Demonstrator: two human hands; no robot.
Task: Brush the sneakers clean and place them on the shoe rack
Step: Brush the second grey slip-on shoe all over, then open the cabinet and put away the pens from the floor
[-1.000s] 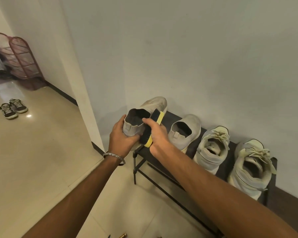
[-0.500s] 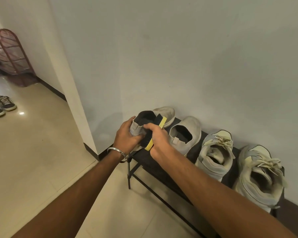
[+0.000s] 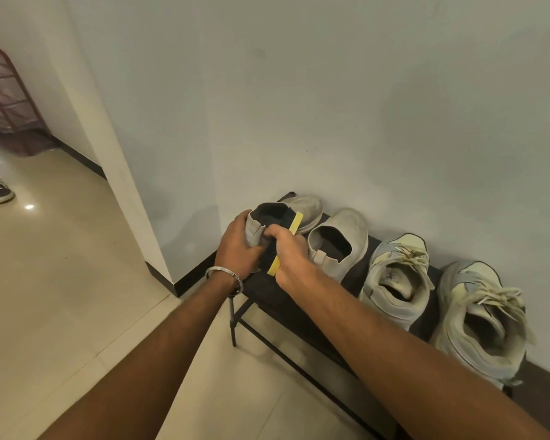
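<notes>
The left hand (image 3: 237, 246) grips a grey sneaker (image 3: 294, 209) at the shoe rack's (image 3: 267, 290) left end; the right hand (image 3: 291, 250) holds what seems a yellow-edged brush (image 3: 288, 239) against it. Open tiled floor (image 3: 61, 281) spreads left.

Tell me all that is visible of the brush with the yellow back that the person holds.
The brush is small and oblong, with a flat yellow back that looks like plastic and dark bristles under it. The right hand grips it from the near side, fingers curled over it, so only the yellow edge and some bristles show. It lies tilted, pressed against the heel side of the grey slip-on sneaker, which the left hand holds at the left end of the black shoe rack.
</notes>
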